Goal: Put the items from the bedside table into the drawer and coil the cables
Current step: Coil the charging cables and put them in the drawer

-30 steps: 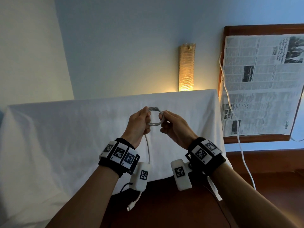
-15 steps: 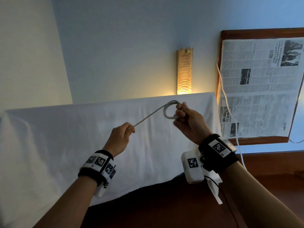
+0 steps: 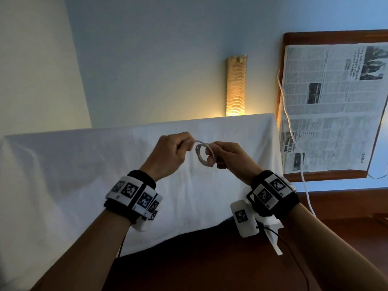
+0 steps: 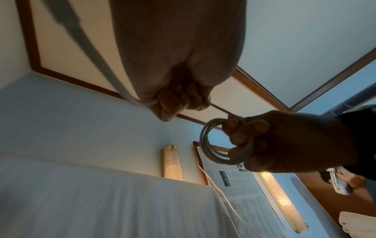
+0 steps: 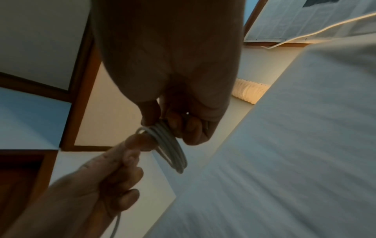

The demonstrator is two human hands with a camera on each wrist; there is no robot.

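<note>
A thin white cable (image 3: 202,154) is wound into a small coil of several loops, held in the air in front of the white bed. My right hand (image 3: 227,157) pinches the coil (image 4: 211,149) at its right side, fingers curled round the loops (image 5: 173,148). My left hand (image 3: 174,150) grips the loose length of cable (image 4: 142,103) right beside the coil, and the free tail trails back past the left wrist. Both hands nearly touch at the coil. The cable's plug ends are hidden.
A white-sheeted bed (image 3: 84,175) fills the left and middle. A lit wall lamp (image 3: 235,86) glows behind it. To the right stands a wooden bedside table (image 3: 327,177) covered with newspaper (image 3: 331,106), with a second white cable (image 3: 294,143) hanging over its edge.
The left hand, which had drawn the cable out to the left half a second ago, has come back to the coil. The coil in the right hand has gained a loop.
</note>
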